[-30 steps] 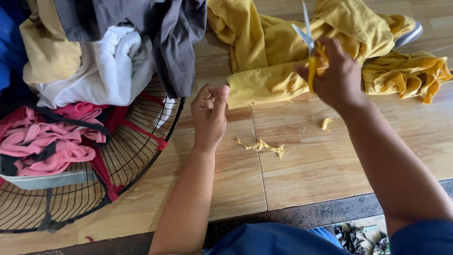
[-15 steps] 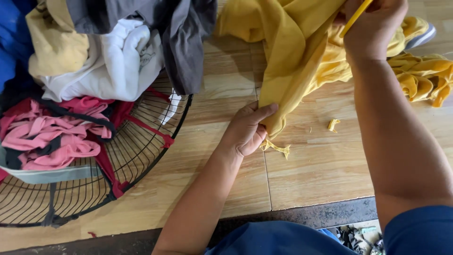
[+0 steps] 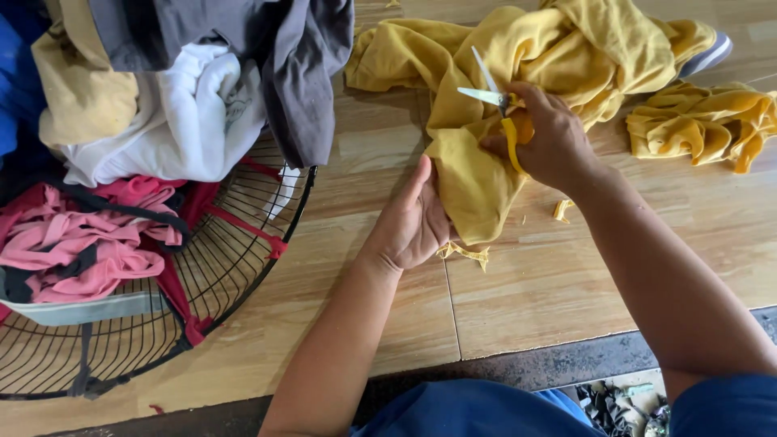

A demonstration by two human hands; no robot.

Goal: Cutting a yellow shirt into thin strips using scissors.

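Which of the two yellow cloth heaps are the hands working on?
The big yellow garment, not the small heap lying apart at the right edge. The left hand pinches its lower fold; the right hand holds scissors against it.

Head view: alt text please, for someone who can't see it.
Right hand holds open yellow-handled scissors at a yellow garment that the left hand grips on a wooden floor. Left, mixed clothes lie on a black wire fan guard.
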